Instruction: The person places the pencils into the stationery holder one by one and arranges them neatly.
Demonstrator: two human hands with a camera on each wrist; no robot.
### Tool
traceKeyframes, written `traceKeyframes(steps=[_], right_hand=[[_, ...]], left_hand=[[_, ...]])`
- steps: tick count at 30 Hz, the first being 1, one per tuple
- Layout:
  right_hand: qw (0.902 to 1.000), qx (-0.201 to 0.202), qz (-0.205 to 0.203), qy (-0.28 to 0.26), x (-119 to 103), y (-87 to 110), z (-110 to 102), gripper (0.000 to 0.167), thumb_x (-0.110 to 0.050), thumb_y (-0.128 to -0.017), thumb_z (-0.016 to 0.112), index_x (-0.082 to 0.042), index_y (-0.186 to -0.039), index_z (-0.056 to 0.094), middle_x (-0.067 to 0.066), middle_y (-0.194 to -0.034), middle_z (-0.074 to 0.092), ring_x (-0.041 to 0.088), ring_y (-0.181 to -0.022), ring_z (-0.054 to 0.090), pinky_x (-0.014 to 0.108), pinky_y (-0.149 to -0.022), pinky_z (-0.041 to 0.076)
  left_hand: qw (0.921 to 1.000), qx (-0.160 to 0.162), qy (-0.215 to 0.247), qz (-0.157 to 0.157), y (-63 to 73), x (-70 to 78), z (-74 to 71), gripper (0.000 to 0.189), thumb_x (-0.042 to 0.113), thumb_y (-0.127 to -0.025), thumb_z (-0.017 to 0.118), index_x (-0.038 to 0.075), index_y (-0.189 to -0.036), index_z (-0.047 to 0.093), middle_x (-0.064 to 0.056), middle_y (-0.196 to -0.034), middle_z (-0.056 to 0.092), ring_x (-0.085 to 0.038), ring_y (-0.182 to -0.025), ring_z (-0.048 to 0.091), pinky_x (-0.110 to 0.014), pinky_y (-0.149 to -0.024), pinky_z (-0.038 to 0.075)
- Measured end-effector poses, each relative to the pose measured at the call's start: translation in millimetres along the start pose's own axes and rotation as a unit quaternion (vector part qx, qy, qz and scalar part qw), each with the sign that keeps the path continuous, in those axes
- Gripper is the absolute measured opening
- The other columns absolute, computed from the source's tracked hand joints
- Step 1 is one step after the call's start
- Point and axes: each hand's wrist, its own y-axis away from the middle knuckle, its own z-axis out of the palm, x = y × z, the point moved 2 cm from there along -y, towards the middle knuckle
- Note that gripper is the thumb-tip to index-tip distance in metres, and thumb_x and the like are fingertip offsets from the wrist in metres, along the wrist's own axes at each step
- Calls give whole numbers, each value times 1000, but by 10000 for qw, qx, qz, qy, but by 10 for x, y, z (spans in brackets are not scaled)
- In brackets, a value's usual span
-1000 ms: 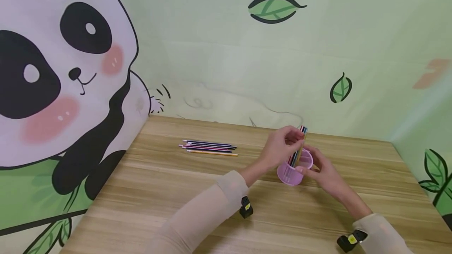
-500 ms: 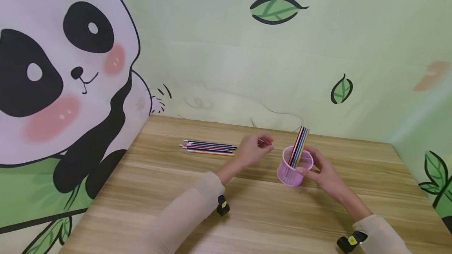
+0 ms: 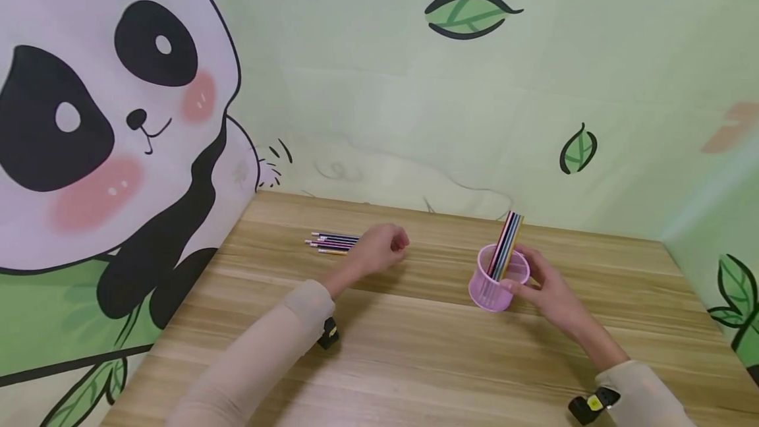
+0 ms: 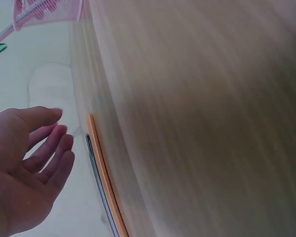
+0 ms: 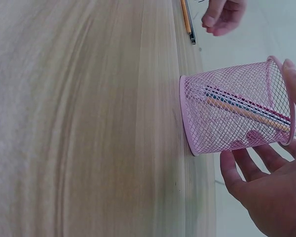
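A pink mesh pencil cup (image 3: 481, 294) stands upright on the wooden table, with several pencils (image 3: 508, 239) leaning in it. My right hand (image 3: 551, 288) grips the cup from its right side; in the right wrist view the thumb lies at the rim and the fingers (image 5: 241, 165) wrap the mesh wall. Over the right ends of a loose row of pencils (image 3: 326, 242) hovers my left hand (image 3: 376, 249), hiding those ends in the head view. Nothing is between its loosely bent fingers (image 4: 54, 148). An orange pencil (image 4: 101, 163) and a dark one lie just beyond them.
The wooden table (image 3: 427, 361) meets a pale green backdrop (image 3: 356, 84) along its far edge. A large printed panda (image 3: 160, 170) covers the left side, and printed leaves are on the back and right. Each wrist carries a small black camera (image 3: 593, 404).
My left hand has let go of the pencils in the cup and moved left, over the loose pencils. The right hand has stayed on the cup.
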Motion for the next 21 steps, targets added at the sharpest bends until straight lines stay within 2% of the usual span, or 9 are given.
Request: traceKeyframes(steps=[2, 7, 14, 17, 21], right_hand=[[10000, -2, 9, -4, -1, 2, 2, 76, -17, -102, 74, -3, -163, 31, 28, -160, 42, 51, -147, 40, 63, -113, 40], [10000, 19, 36, -4, -16, 5, 8, 76, -17, -102, 74, -3, -163, 31, 28, -160, 42, 51, -146, 40, 62, -113, 40], [10000, 6, -9, -45, -23, 2, 14, 76, -16, -102, 74, -2, -163, 32, 28, -160, 42, 52, -147, 40, 66, -113, 38], [10000, 34, -66, -34, -11, -5, 20, 74, -15, -101, 74, -1, -161, 33, 29, -158, 45, 51, -145, 42, 60, -113, 41], [9999, 53, -102, -46, -5, -10, 14, 73, -14, -101, 74, -1, -160, 35, 29, -157, 46, 50, -145, 43, 37, -110, 47]], left_hand=[[9998, -149, -149, -65, 26, -58, -21, 11, 11, -99, 76, 6, -109, 73, -2, -99, 70, -16, -92, 65, -32, -86, 58], [9986, -344, -375, -122, 69, -155, -19, 13, 13, -97, 79, 8, -108, 74, -1, -98, 71, -14, -90, 64, -31, -86, 58], [9976, -481, -491, -121, 76, -180, 12, 8, 11, -97, 79, 10, -103, 73, -1, -96, 70, -14, -89, 64, -31, -84, 57], [9961, -608, -636, -44, 80, -177, 31, 7, 9, -97, 78, 12, -98, 72, 1, -93, 70, -13, -88, 64, -31, -82, 57], [9939, -746, -815, 55, 80, -155, 27, 5, 8, -98, 77, 12, -97, 73, 2, -93, 70, -13, -88, 64, -31, -83, 57]])
